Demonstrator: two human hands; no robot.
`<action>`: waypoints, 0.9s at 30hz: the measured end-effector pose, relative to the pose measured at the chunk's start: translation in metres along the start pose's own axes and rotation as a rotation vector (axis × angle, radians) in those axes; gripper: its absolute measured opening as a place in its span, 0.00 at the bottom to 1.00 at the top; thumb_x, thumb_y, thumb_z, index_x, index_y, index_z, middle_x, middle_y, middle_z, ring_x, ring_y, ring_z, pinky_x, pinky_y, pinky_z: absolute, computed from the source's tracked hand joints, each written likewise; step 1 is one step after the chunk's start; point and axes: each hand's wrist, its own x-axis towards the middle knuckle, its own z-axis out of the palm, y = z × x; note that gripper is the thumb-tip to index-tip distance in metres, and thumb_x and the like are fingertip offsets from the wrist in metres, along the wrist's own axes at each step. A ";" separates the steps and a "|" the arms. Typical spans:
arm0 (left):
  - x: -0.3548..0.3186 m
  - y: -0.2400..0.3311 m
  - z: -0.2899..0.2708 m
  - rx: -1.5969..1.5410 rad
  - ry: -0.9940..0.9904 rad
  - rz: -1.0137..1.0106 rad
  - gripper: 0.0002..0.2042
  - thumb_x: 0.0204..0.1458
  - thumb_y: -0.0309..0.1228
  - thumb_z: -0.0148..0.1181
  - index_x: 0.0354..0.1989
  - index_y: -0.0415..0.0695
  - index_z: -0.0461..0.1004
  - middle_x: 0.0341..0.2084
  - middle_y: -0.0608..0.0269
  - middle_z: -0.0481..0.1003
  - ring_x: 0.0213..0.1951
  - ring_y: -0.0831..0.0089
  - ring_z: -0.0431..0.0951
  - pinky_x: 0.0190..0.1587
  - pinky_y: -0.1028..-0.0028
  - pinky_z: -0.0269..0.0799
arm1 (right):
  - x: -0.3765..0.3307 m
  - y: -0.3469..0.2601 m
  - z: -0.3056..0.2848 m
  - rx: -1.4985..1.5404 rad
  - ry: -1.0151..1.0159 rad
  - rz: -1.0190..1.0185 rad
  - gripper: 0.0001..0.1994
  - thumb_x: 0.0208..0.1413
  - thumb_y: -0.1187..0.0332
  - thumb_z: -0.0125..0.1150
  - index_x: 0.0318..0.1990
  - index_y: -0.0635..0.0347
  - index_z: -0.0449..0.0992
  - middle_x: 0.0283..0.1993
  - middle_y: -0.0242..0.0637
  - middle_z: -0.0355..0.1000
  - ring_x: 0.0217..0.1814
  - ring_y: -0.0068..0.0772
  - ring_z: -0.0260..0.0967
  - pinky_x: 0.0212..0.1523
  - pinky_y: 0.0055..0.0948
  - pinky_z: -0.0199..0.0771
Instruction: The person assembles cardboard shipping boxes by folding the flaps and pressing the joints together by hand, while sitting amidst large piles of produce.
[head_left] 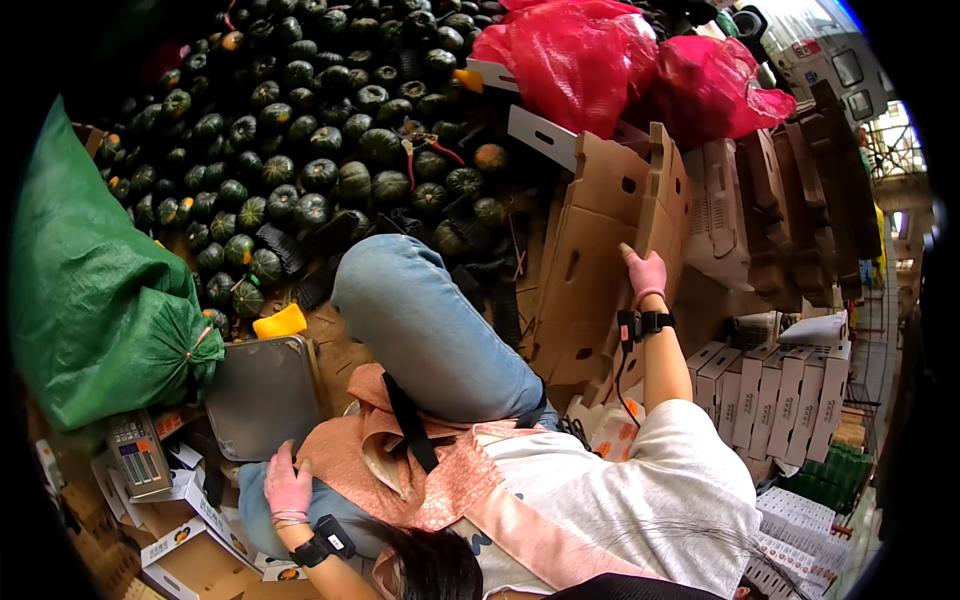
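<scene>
While the right hand [647,275] grips cardboard [662,195], the left [288,487] (near lettered boxes [182,538]) lies spread.

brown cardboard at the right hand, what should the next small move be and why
Probably bring the left hand across to steady the brown cardboard: the right hand reaches it alone, the cardboard stands upright, and the left hand seems free, resting on the bent left leg. How firmly the right hand grips is unclear.

brn cardboard panels [600,225], standing on edge, w/ oval slots
</scene>
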 end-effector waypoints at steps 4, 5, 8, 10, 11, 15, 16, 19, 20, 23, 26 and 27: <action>0.006 0.006 -0.005 0.007 -0.019 0.025 0.23 0.50 0.37 0.60 0.56 0.49 0.70 0.42 0.52 0.75 0.47 0.51 0.74 0.49 0.56 0.70 | -0.011 0.016 -0.034 -0.022 0.219 0.051 0.35 0.43 0.42 0.71 0.42 0.71 0.77 0.45 0.59 0.76 0.50 0.57 0.74 0.52 0.43 0.72; 0.008 0.007 -0.007 0.009 -0.017 0.032 0.23 0.50 0.37 0.60 0.56 0.49 0.70 0.42 0.52 0.75 0.47 0.51 0.74 0.50 0.57 0.70 | -0.015 0.021 -0.047 0.020 0.251 0.028 0.33 0.43 0.44 0.70 0.43 0.69 0.77 0.45 0.57 0.77 0.50 0.58 0.74 0.52 0.43 0.72; 0.013 0.007 -0.014 0.023 0.046 0.081 0.22 0.50 0.37 0.60 0.55 0.49 0.71 0.43 0.53 0.75 0.48 0.52 0.74 0.50 0.56 0.70 | -0.029 0.024 -0.094 -0.101 0.377 0.093 0.29 0.45 0.50 0.67 0.47 0.66 0.78 0.50 0.58 0.74 0.57 0.58 0.70 0.57 0.45 0.69; 0.016 0.006 -0.019 0.041 0.095 0.105 0.22 0.49 0.37 0.61 0.55 0.48 0.71 0.43 0.54 0.75 0.48 0.52 0.74 0.50 0.56 0.69 | -0.050 0.018 -0.133 -0.076 0.371 0.050 0.25 0.46 0.54 0.65 0.46 0.67 0.78 0.42 0.54 0.78 0.47 0.55 0.76 0.50 0.44 0.74; 0.017 0.006 -0.022 0.056 0.108 0.112 0.22 0.49 0.37 0.61 0.54 0.48 0.71 0.43 0.55 0.75 0.49 0.53 0.74 0.51 0.56 0.69 | -0.063 0.011 -0.149 0.004 0.433 0.015 0.22 0.47 0.57 0.65 0.44 0.68 0.77 0.36 0.51 0.79 0.38 0.49 0.79 0.44 0.42 0.77; 0.016 0.012 -0.039 0.120 0.139 0.186 0.23 0.49 0.39 0.62 0.55 0.49 0.71 0.43 0.55 0.75 0.48 0.53 0.74 0.50 0.56 0.70 | -0.121 -0.025 -0.212 0.354 0.537 -0.170 0.22 0.56 0.66 0.65 0.48 0.81 0.71 0.29 0.38 0.75 0.29 0.22 0.70 0.31 0.26 0.73; 0.015 0.016 -0.046 0.140 0.128 0.194 0.23 0.49 0.39 0.62 0.55 0.49 0.70 0.43 0.55 0.75 0.48 0.53 0.74 0.50 0.57 0.70 | -0.131 -0.036 -0.220 0.417 0.616 -0.357 0.19 0.56 0.67 0.65 0.48 0.77 0.72 0.31 0.35 0.73 0.30 0.17 0.68 0.31 0.23 0.71; 0.005 0.038 -0.075 0.060 0.239 0.350 0.25 0.50 0.38 0.63 0.57 0.47 0.68 0.44 0.51 0.74 0.48 0.51 0.73 0.50 0.57 0.70 | -0.159 -0.064 -0.236 0.738 0.444 -0.617 0.15 0.55 0.69 0.65 0.47 0.71 0.74 0.37 0.32 0.75 0.35 0.18 0.69 0.36 0.23 0.72; 0.000 0.050 -0.086 0.039 0.251 0.361 0.26 0.50 0.38 0.63 0.57 0.46 0.68 0.44 0.50 0.74 0.48 0.50 0.73 0.50 0.57 0.70 | -0.164 -0.076 -0.236 0.815 0.406 -0.710 0.15 0.55 0.70 0.65 0.46 0.70 0.74 0.38 0.32 0.76 0.35 0.19 0.70 0.37 0.23 0.72; -0.023 0.107 -0.118 -0.054 0.471 0.559 0.30 0.49 0.39 0.64 0.61 0.42 0.65 0.48 0.49 0.73 0.50 0.51 0.72 0.54 0.59 0.68 | -0.172 -0.131 -0.227 0.945 0.487 -0.945 0.12 0.56 0.72 0.62 0.46 0.68 0.75 0.40 0.31 0.77 0.36 0.19 0.70 0.37 0.23 0.72; -0.039 0.196 -0.139 -0.360 0.514 0.870 0.37 0.48 0.39 0.68 0.64 0.37 0.60 0.54 0.46 0.70 0.56 0.48 0.70 0.59 0.61 0.67 | -0.189 -0.206 -0.199 1.356 0.320 -0.987 0.12 0.55 0.74 0.60 0.46 0.66 0.75 0.39 0.31 0.77 0.35 0.20 0.71 0.36 0.23 0.72; -0.039 0.230 -0.143 -0.295 0.627 0.994 0.38 0.45 0.38 0.70 0.64 0.36 0.60 0.55 0.46 0.70 0.56 0.47 0.70 0.60 0.61 0.66 | -0.196 -0.231 -0.190 1.495 0.153 -0.996 0.12 0.54 0.74 0.60 0.46 0.66 0.76 0.38 0.31 0.77 0.35 0.22 0.72 0.35 0.24 0.73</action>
